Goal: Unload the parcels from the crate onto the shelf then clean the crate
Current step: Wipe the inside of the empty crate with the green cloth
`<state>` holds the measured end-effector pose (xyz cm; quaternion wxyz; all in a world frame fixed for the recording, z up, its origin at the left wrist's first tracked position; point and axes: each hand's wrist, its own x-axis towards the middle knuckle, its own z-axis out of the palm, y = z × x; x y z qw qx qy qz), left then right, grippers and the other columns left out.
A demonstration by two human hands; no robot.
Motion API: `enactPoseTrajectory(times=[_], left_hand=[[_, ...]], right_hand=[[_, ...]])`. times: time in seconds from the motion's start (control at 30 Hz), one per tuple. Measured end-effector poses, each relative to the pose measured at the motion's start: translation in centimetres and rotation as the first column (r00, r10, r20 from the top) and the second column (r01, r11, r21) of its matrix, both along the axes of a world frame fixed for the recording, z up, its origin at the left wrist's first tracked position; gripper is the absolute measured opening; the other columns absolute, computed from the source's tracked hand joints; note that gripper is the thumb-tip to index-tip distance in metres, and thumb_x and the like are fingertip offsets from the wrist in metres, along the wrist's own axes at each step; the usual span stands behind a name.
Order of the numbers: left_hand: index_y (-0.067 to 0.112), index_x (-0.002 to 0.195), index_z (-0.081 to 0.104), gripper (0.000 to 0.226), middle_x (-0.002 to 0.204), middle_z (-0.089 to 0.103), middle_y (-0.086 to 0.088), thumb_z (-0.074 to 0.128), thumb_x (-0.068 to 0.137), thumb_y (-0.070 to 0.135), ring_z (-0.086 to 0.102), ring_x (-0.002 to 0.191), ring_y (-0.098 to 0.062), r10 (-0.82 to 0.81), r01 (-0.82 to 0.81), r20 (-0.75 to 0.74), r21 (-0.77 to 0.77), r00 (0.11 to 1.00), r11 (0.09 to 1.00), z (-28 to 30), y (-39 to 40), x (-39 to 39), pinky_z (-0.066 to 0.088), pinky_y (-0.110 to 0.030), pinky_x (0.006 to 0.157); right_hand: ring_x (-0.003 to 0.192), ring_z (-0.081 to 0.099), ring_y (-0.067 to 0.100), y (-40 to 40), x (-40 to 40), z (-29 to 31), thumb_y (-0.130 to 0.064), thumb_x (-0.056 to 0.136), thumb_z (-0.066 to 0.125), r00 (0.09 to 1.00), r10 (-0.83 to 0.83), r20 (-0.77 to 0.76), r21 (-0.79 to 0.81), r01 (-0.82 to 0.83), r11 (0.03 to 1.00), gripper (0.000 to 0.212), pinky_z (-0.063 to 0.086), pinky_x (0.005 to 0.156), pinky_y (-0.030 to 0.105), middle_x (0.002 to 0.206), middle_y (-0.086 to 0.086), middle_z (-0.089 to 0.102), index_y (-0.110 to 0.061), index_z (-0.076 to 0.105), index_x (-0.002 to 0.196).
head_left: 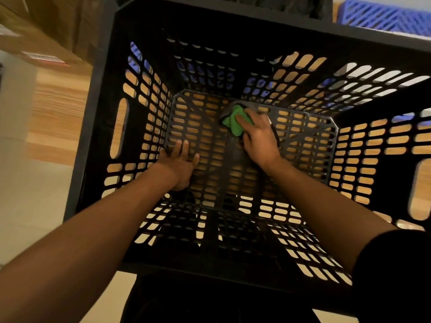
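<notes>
I look straight down into a deep black slotted crate (100, 113) with no parcels in it. Both my arms reach to its floor. My right hand (258, 138) presses a bunched green cloth (234, 123) against the far middle of the crate floor, fingers curled over the cloth. My left hand (180, 163) lies flat on the floor near the left wall, fingers straight and spread.
Brown cardboard boxes (44, 31) sit at the upper left on a wooden surface (60, 108). A blue slotted crate (384, 15) shows at the upper right. Pale floor tiles (28, 206) lie to the left. The crate walls close in on all sides.
</notes>
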<state>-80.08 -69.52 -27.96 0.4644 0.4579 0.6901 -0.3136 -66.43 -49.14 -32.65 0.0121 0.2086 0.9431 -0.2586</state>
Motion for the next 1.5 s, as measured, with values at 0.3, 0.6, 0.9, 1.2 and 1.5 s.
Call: enactPoseTrajectory(times=[0.3,0.6,0.9,1.2,1.5], left_hand=[[0.023,0.16,-0.014,0.081,0.161,-0.033,-0.02,0.045,0.105,0.027,-0.029,0.149,-0.041,0.012,-0.012,-0.001,-0.009,1.0,1.0,0.0,0.1,0.3,0.006,-0.067,0.121],[0.023,0.161,-0.013,0.081,0.162,-0.031,-0.02,0.045,0.104,0.023,-0.027,0.15,-0.039,0.005,-0.005,-0.007,-0.004,1.0,1.0,0.9,0.2,0.2,0.007,-0.065,0.121],[0.022,0.161,-0.011,0.08,0.163,-0.028,-0.02,0.045,0.104,0.023,-0.025,0.151,-0.039,0.0,0.0,-0.015,-0.007,1.0,1.0,0.9,0.5,0.3,0.009,-0.065,0.121],[0.027,0.162,-0.006,0.078,0.164,-0.027,-0.017,0.047,0.104,0.03,-0.024,0.152,-0.037,-0.006,0.007,-0.022,0.012,1.0,1.0,0.7,0.3,0.0,0.01,-0.063,0.122],[0.027,0.161,-0.008,0.08,0.165,-0.027,-0.017,0.047,0.104,0.03,-0.024,0.152,-0.037,-0.002,0.002,-0.023,0.021,1.0,1.0,0.2,0.1,-0.1,0.009,-0.063,0.121]], right_hand=[[0.103,0.058,0.043,-7.3,4.9,1.1,0.007,0.082,0.062,0.892,0.452,-0.015,-0.191,-0.446,0.874,0.047,0.052,0.092,0.047,0.134,0.024,0.058,-0.004,0.067,0.128],[0.116,0.059,0.041,-3.1,1.4,2.5,0.009,0.083,0.055,0.947,0.306,-0.096,-0.176,-0.319,0.931,0.046,0.049,0.101,0.051,0.131,0.022,0.062,0.0,0.066,0.127],[0.117,0.05,0.046,-1.2,-4.6,0.8,0.006,0.091,0.052,1.0,0.002,0.002,-0.1,-0.002,0.995,0.049,0.045,0.101,0.047,0.135,0.026,0.051,-0.004,0.059,0.139],[0.119,0.053,0.035,-6.0,5.1,2.1,0.004,0.086,0.059,0.868,0.48,0.128,-0.324,-0.421,0.847,0.053,0.046,0.101,0.043,0.135,0.016,0.054,-0.012,0.063,0.136],[0.119,0.057,0.035,-3.8,3.3,3.0,0.011,0.084,0.059,0.959,0.282,-0.032,-0.283,-0.279,0.918,0.045,0.044,0.105,0.036,0.127,0.021,0.06,-0.001,0.068,0.127]])
